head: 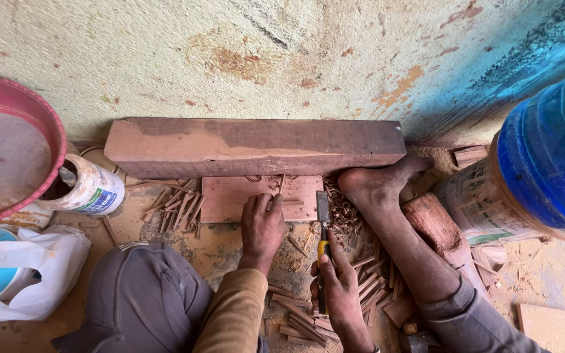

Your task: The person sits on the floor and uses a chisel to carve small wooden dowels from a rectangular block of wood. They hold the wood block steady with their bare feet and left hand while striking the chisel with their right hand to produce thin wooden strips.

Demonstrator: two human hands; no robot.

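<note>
Fingers: left hand (262, 225) pressed flat on the board; right hand (338, 287) wrapped around the chisel handle.
Beam (256, 145): long reddish timber against the wall, beyond the board.
Board (230, 196): flat slab under the left fingertips.
Chisel (322, 225): long axis pointing away from the person; blade tip at the board's right edge, right hand nearer.
Offcuts (299, 320): thin wood strips scattered between the forearms.

Left hand (262, 224) pressed flat on small board (230, 198) before beam (255, 145). Right hand (339, 285) gripped chisel (322, 222), blade at board's right edge. Bare foot (375, 182) beside it; slats (179, 206), shavings (341, 210) on floor.
</note>
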